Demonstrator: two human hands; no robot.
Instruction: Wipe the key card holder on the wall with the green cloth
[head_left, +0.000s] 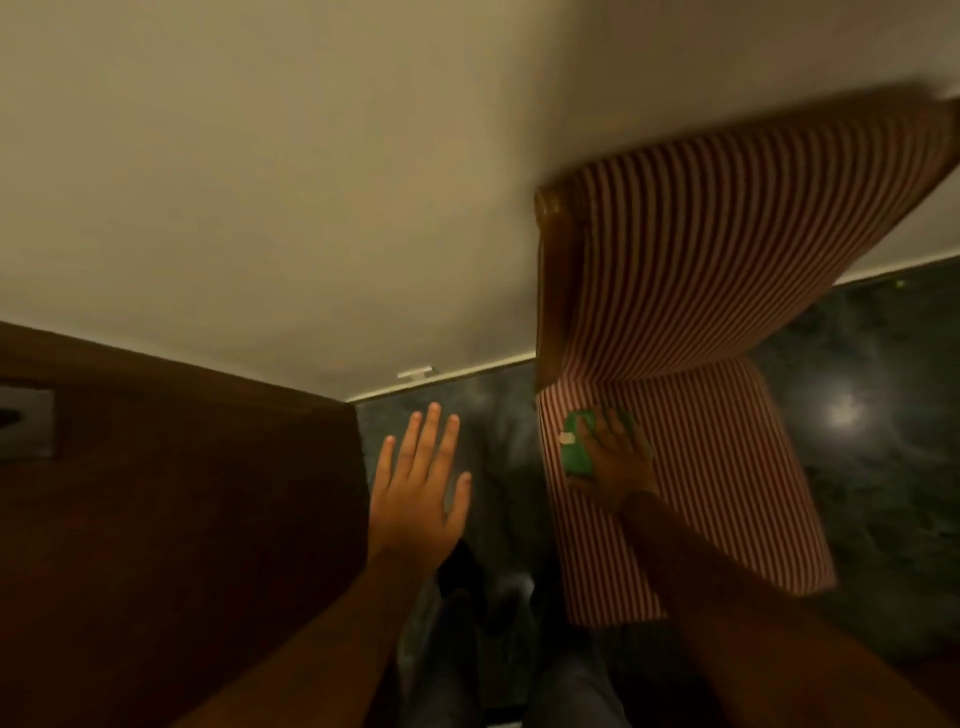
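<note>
The green cloth (577, 451) lies folded on the seat of a red-and-white striped chair (701, 467), with a small white tag on its left edge. My right hand (615, 452) rests flat on top of the cloth, fingers spread over it. My left hand (421, 483) is raised over the dark floor with fingers spread apart and nothing in it. No key card holder shows in this view.
A dark wooden door (171, 509) fills the lower left, with a metal plate (26, 421) on its left edge. A cream wall (311, 182) rises ahead. The striped chair's backrest (727, 234) leans at the right. My legs stand on the dark marble floor (872, 441).
</note>
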